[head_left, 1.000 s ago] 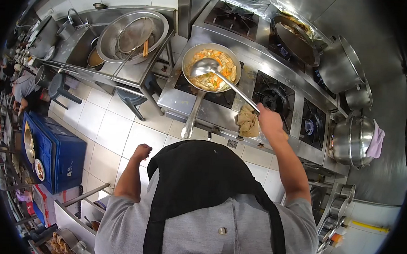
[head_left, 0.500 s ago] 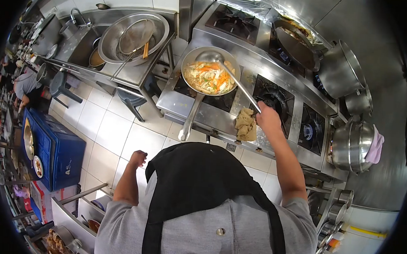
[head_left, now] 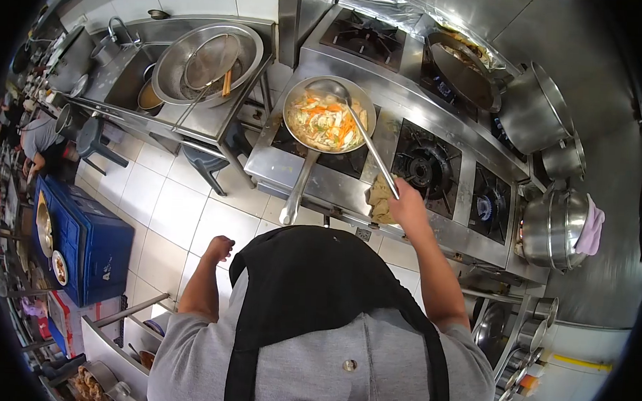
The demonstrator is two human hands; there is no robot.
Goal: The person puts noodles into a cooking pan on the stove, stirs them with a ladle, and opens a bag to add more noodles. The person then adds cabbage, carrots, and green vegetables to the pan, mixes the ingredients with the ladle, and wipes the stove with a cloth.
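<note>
My right hand is wrapped round the handle of a long metal ladle, whose bowl rests at the upper side of a frying pan. Sliced vegetables, orange and pale, fill the pan, which sits on the stove's front left burner. Its handle points towards my body, and nobody holds it. Beside my right hand a crumpled tan cloth lies on the stove edge. My left hand hangs over the tiled floor with its fingers curled and nothing visible in it.
Pots and a dark wok stand on the back burners. One front right burner shows a blue flame. To the left are a sink counter with a large bowl, a blue crate and a stool. Another person bends at far left.
My right hand has moved slightly left and towards my body. The ladle's bowl has gone from the pan's left-centre to its far rim, and the vegetables have shifted. My left hand has barely moved.
</note>
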